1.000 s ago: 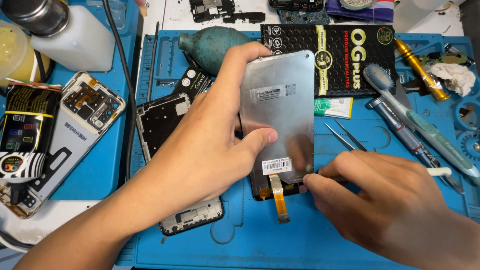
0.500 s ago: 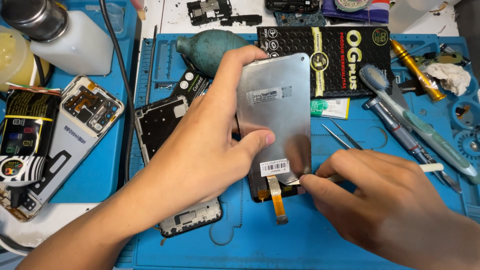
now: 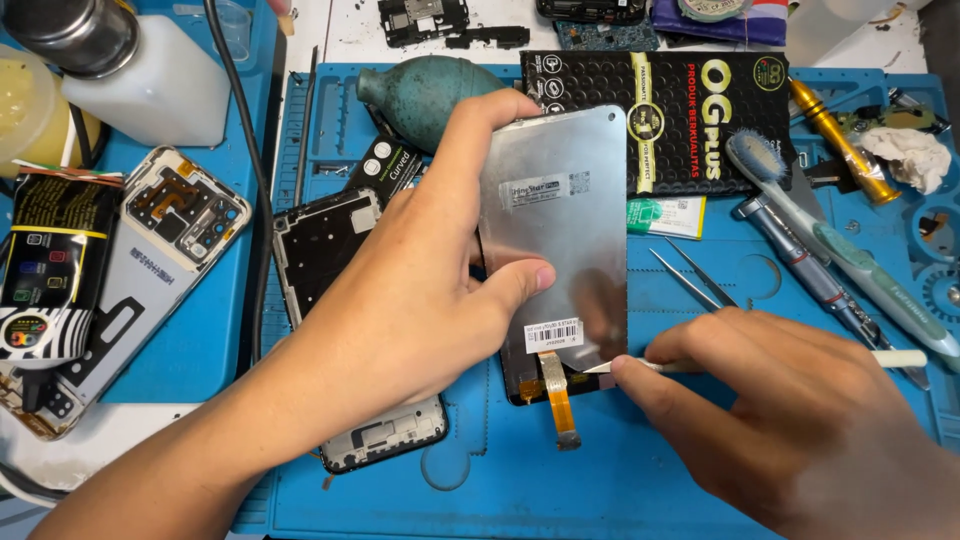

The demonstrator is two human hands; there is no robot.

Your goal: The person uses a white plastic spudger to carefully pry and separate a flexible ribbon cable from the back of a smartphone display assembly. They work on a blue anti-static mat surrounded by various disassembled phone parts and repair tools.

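The left hand has its fingers clamped on the silver phone screen panel above the blue mat, while the right hand, just beside the panel's lower edge, pinches a thin white pry tool against it.
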